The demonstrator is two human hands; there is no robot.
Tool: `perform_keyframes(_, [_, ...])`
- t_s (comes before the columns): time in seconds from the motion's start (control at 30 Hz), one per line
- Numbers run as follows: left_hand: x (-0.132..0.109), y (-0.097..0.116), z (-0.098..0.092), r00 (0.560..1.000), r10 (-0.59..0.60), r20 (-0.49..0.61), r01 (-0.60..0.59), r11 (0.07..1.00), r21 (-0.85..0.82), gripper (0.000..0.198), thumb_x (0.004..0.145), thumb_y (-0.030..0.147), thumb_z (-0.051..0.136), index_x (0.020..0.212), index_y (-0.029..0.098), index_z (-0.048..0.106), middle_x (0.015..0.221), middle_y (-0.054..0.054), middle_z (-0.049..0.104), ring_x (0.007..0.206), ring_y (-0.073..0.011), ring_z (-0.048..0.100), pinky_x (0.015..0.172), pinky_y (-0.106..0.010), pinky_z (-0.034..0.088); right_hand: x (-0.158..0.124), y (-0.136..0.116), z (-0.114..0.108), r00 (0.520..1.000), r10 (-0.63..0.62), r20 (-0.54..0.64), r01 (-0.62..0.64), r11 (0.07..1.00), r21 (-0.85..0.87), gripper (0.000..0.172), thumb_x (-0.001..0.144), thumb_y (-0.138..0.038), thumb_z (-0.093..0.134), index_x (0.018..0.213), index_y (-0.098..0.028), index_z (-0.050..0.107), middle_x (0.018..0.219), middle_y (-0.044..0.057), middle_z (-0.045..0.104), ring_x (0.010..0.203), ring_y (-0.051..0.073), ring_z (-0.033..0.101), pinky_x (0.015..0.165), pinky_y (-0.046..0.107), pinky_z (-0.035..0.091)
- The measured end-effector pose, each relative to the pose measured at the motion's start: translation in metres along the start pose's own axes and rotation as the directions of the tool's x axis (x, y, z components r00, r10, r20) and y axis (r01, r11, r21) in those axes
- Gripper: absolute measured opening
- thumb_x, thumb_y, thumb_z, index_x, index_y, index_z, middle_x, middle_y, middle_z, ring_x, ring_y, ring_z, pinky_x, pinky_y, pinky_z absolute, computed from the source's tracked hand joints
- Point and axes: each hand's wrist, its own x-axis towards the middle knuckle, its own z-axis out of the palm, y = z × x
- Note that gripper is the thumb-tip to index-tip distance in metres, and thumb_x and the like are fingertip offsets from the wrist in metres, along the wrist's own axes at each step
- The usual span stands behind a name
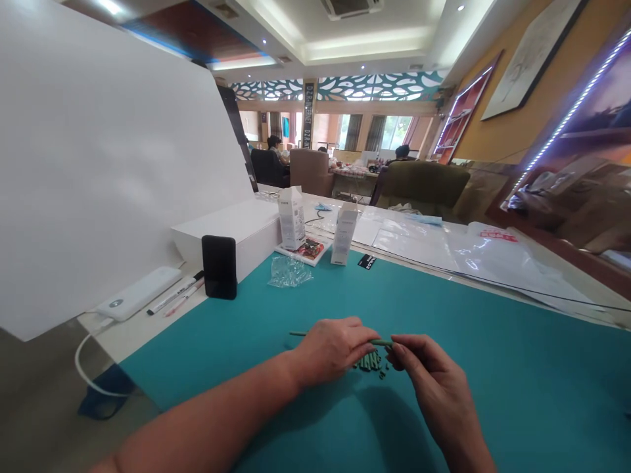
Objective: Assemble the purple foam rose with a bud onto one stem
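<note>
Now the left hand (pixel 330 351) and right hand (pixel 434 384) are gripping a thin green rod (pixel 381 341) in closed fingers above short green pieces (pixel 369 361).

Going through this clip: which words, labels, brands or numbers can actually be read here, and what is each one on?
Nothing can be read for certain.
Left white carton: small print, too small to read.
Right white carton: small print, too small to read.
Black card: white lettering, too blurred.
Clear plastic bag: red print, too blurred.
Dark pillar: vertical lettering, too blurred.
</note>
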Motion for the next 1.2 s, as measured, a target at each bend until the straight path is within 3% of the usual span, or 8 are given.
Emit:
perform_keyframes(0.17, [0.0, 0.003, 0.003, 1.0, 0.005, 0.015, -0.005, 0.999, 0.032, 0.024, 0.095, 0.032, 0.045, 0.105, 0.019, 0.063, 0.089, -0.003, 0.064, 0.081, -0.0145, 0.06, 0.069, -0.021, 0.044, -0.004, 0.002, 0.007, 0.995, -0.051, 0.086, 0.066, 0.982, -0.175, 0.03, 0.09, -0.046, 0.056, 0.09, -0.019, 0.069, 0.079, 0.006, 0.069, 0.072, 0.02, 0.065, 0.063, 0.025, 0.054])
perform_keyframes(0.37, [-0.001, 0.002, 0.003, 0.996, 0.028, 0.084, -0.032, 0.999, 0.042, 0.026, 0.096, 0.034, 0.043, 0.098, 0.019, 0.063, 0.087, -0.002, 0.066, 0.08, -0.0147, 0.061, 0.063, -0.022, 0.041, -0.002, -0.003, 0.004, 0.967, -0.172, 0.186, 0.232, 0.897, -0.377, 0.03, 0.094, -0.042, 0.049, 0.076, -0.022, 0.063, 0.067, 0.001, 0.063, 0.057, 0.015, 0.058, 0.053, 0.021, 0.047])
perform_keyframes(0.77, [0.003, -0.002, -0.011, 0.967, 0.034, 0.251, 0.028, 0.97, -0.24, 0.021, 0.096, 0.029, 0.045, 0.099, 0.02, 0.064, 0.091, 0.002, 0.07, 0.08, -0.0112, 0.061, 0.064, -0.017, 0.038, -0.007, -0.005, 0.006, 0.971, -0.142, 0.19, 0.2, 0.922, -0.332, 0.031, 0.096, -0.038, 0.045, 0.071, -0.021, 0.053, 0.062, -0.002, 0.056, 0.056, 0.013, 0.052, 0.051, 0.02, 0.043])
perform_keyframes(1.03, [0.003, -0.006, -0.006, 0.948, 0.009, 0.318, 0.006, 0.999, -0.044, 0.023, 0.096, 0.031, 0.04, 0.095, 0.021, 0.06, 0.09, 0.0, 0.068, 0.08, -0.0153, 0.059, 0.06, -0.022, 0.035, -0.006, -0.007, 0.012, 0.932, -0.159, 0.325, 0.301, 0.841, -0.45, 0.034, 0.097, -0.039, 0.035, 0.071, -0.022, 0.049, 0.061, -0.002, 0.053, 0.051, 0.014, 0.05, 0.049, 0.022, 0.038])
perform_keyframes(1.2, [0.003, -0.003, -0.013, 0.935, 0.044, 0.352, -0.002, 0.993, -0.117, 0.022, 0.096, 0.032, 0.039, 0.093, 0.02, 0.057, 0.086, 0.0, 0.065, 0.075, -0.0144, 0.057, 0.06, -0.021, 0.036, -0.007, -0.017, 0.017, 0.939, -0.138, 0.314, 0.257, 0.888, -0.38, 0.041, 0.096, -0.042, 0.035, 0.062, -0.021, 0.043, 0.054, -0.002, 0.047, 0.048, 0.013, 0.045, 0.045, 0.022, 0.036])
